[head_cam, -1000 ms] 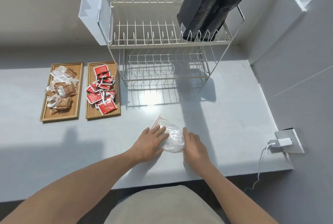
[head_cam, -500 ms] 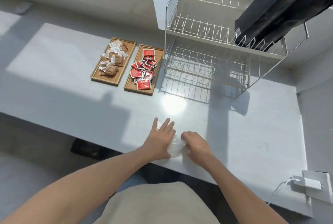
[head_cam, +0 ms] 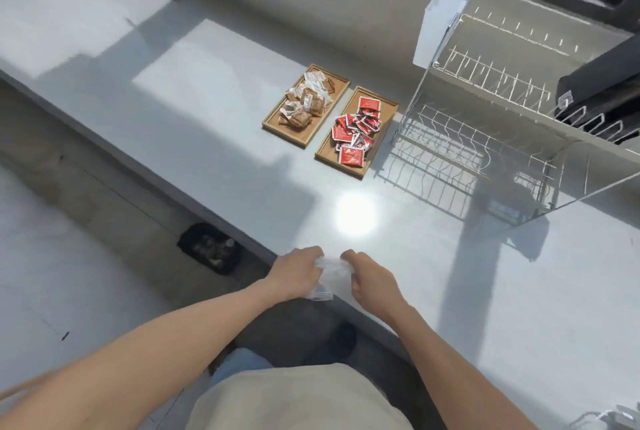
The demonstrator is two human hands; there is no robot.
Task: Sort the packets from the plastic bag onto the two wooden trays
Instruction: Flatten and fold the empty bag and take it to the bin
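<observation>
At the near edge of the bench [head_cam: 485, 291], left hand [head_cam: 294, 274] and right hand [head_cam: 370, 279] both pinch the crumpled plastic bag [head_cam: 327, 274], apparently empty; check it before binning, since both far trays [head_cam: 356, 171] look fully sorted.

Both hands' fingertips hide behind the crumpled plastic bag [head_cam: 327, 277]; contents unreadable.

Kitchen; dish rack [head_cam: 485, 139] on grey counter [head_cam: 207, 111]
</observation>
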